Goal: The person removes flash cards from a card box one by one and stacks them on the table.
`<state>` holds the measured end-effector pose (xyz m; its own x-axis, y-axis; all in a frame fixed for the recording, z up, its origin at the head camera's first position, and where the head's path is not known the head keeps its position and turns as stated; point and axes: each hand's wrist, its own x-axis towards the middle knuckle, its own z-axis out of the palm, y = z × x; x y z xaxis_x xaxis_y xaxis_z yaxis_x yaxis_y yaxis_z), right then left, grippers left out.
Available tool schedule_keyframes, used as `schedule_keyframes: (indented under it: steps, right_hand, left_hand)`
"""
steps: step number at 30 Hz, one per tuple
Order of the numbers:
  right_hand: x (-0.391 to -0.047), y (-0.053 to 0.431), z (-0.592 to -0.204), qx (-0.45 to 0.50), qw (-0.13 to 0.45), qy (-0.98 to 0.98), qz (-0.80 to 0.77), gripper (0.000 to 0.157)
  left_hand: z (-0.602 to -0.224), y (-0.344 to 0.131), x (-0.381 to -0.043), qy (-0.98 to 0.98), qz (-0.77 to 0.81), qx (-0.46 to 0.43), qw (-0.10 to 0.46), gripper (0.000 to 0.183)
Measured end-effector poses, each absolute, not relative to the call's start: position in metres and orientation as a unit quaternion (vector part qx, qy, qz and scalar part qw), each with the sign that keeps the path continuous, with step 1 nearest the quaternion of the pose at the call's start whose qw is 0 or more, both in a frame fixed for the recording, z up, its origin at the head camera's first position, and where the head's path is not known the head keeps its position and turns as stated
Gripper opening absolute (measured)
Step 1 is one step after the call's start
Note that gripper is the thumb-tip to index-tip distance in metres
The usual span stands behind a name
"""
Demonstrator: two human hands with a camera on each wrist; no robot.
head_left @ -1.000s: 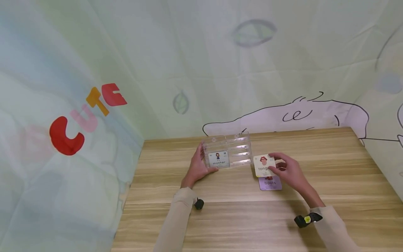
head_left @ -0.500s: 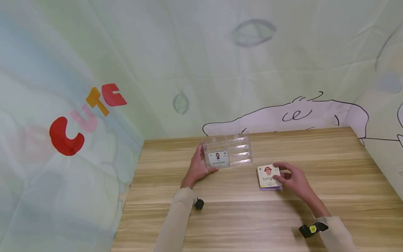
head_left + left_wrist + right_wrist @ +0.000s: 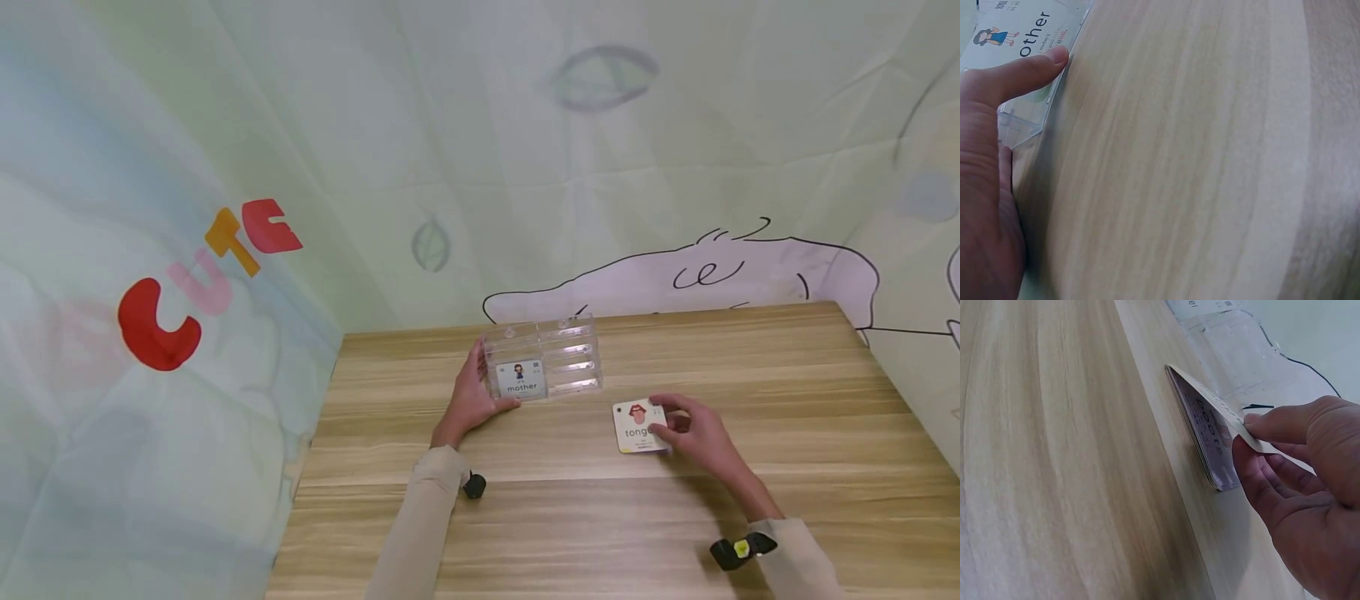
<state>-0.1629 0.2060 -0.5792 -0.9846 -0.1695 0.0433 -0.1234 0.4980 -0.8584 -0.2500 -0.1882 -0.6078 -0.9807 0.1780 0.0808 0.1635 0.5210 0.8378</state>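
Note:
Near the table's back edge stands a clear plastic card holder (image 3: 572, 354) with two columns of slots. My left hand (image 3: 471, 396) grips its left side, thumb across the lower front edge by the "mother" card (image 3: 517, 385). To the right, my right hand (image 3: 701, 433) pinches the cream "tongue" flash card (image 3: 632, 429) by its right edge, between thumb and fingers. In the right wrist view this card leans over a small stack topped by the purple "boots" card (image 3: 1216, 450). Its far edge meets the stack and the pinched side is raised. The "boots" card is mostly hidden in the head view.
The wood-grain table (image 3: 540, 517) extends in front of both hands. A printed fabric backdrop (image 3: 465, 167) rises behind the table and along its left side, close to the holder's back.
My right hand has brought the "tongue" card from beside the holder back and slightly right, down over the "boots" card, which it now covers. The left hand and holder have stayed still.

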Motion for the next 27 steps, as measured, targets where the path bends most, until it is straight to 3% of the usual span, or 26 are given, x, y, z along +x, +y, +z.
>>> schedule_keyframes:
  steps: [27]
  right_hand:
    - [-0.1693, 0.2042, -0.5801, -0.137, -0.003, 0.912, -0.386, 0.039]
  left_hand:
    - [-0.6064, -0.1879, -0.2497, 0.873, 0.478, 0.096, 0.009, 0.137]
